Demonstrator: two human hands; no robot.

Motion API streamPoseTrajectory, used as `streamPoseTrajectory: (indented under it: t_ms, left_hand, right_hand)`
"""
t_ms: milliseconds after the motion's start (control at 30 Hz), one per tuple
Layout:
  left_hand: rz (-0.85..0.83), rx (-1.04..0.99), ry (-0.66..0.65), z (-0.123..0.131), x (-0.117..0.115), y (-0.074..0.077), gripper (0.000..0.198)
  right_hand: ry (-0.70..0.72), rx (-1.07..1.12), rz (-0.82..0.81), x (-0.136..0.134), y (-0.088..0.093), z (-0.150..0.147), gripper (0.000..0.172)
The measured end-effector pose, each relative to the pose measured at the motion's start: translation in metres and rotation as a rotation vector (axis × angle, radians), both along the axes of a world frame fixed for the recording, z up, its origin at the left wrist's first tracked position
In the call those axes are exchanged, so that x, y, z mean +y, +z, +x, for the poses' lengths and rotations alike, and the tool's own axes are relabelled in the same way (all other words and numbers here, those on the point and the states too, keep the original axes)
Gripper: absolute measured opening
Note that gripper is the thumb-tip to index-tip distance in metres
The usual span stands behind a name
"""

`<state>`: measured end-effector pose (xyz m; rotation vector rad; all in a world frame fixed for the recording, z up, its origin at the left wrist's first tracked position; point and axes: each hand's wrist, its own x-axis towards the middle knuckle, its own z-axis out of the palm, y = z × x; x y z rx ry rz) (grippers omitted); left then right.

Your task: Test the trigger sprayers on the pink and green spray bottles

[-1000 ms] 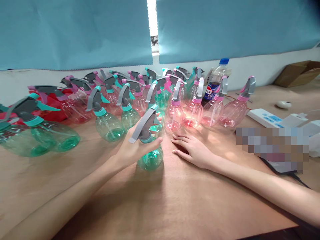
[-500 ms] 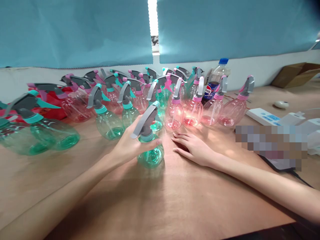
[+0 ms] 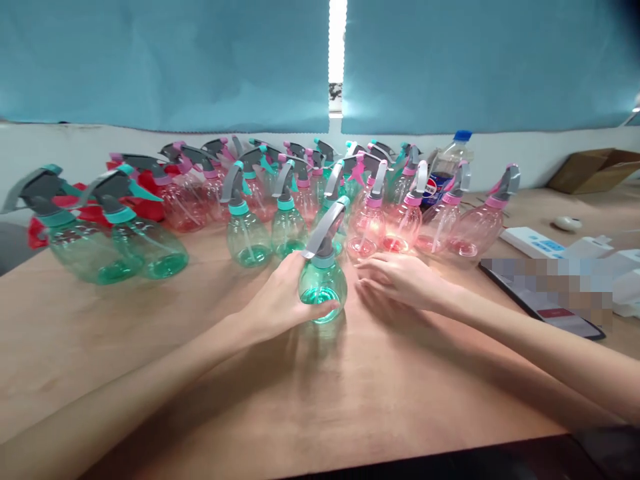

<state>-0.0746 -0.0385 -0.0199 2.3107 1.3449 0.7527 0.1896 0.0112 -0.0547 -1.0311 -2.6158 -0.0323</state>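
A green see-through spray bottle (image 3: 323,280) with a grey trigger head and turquoise collar stands upright on the brown table. My left hand (image 3: 280,293) is wrapped around its body from the left, with the thumb across the front; the other fingers are partly hidden behind the bottle. Just right of that bottle is my right hand (image 3: 400,277), palm down and low over the table. Its fingers are stretched loosely to the left, holding nothing, a little apart from the bottle. Close beyond it stands a pink spray bottle (image 3: 367,227) with a grey head.
Behind stand several more green and pink spray bottles, among them a green one (image 3: 249,233) and a tilted pink one (image 3: 477,227). A cola bottle (image 3: 440,173), a power strip (image 3: 531,241), a phone-like device (image 3: 575,319) and a cardboard box (image 3: 593,170) are at right.
My left hand has slid from the collar area down onto the green bottle's body. My right hand has come nearer the bottle, its fingers less spread. The whole view has shifted slightly.
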Motion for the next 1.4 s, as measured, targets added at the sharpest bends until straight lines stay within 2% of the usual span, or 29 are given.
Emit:
streamPoseTrajectory:
  t_ms: [133, 233, 333, 400, 500, 600, 800, 1033, 1167, 1300, 1400]
  left_hand:
    - [-0.028, -0.024, 0.025, -0.017, -0.018, 0.007, 0.07]
    - [-0.015, -0.003, 0.11, -0.042, -0.037, 0.008, 0.069]
    - [0.101, 0.061, 0.261, -0.079, -0.055, 0.005, 0.062]
    - [0.212, 0.052, 0.35, -0.106, -0.063, 0.003, 0.065]
    - [0.225, 0.095, 0.408, -0.142, -0.066, 0.004, 0.064]
    - [0.178, 0.06, 0.535, -0.165, -0.059, 0.008, 0.06]
    - [0.227, 0.095, 0.544, -0.176, -0.035, 0.007, 0.064]
    - [0.34, 0.244, 0.525, -0.177, -0.008, 0.01, 0.063]
    - [0.333, 0.298, 0.553, -0.177, 0.004, 0.014, 0.066]
    - [0.252, 0.358, 0.576, -0.175, 0.011, 0.021, 0.062]
    - [0.263, 0.382, 0.567, -0.175, 0.015, 0.024, 0.06]
  right_hand:
    - [-0.005, 0.039, 0.056, -0.005, 0.02, -0.021, 0.024]
    - [-0.013, 0.074, 0.048, -0.008, 0.033, -0.046, 0.024]
    - [-0.01, 0.132, 0.034, -0.008, 0.043, -0.077, 0.022]
    - [0.015, 0.18, 0.02, -0.006, 0.048, -0.099, 0.022]
    - [0.046, 0.249, 0.001, 0.0, 0.051, -0.131, 0.024]
    - [0.029, 0.336, -0.019, 0.007, 0.05, -0.157, 0.029]
    - [-0.026, 0.469, -0.071, 0.019, 0.043, -0.189, 0.046]
    - [-0.129, 0.48, -0.209, 0.028, 0.044, -0.21, 0.058]
    - [-0.169, 0.485, -0.201, 0.033, 0.041, -0.222, 0.067]
    - [-0.168, 0.484, -0.174, 0.038, 0.035, -0.227, 0.062]
    - [-0.13, 0.493, -0.154, 0.04, 0.031, -0.227, 0.056]
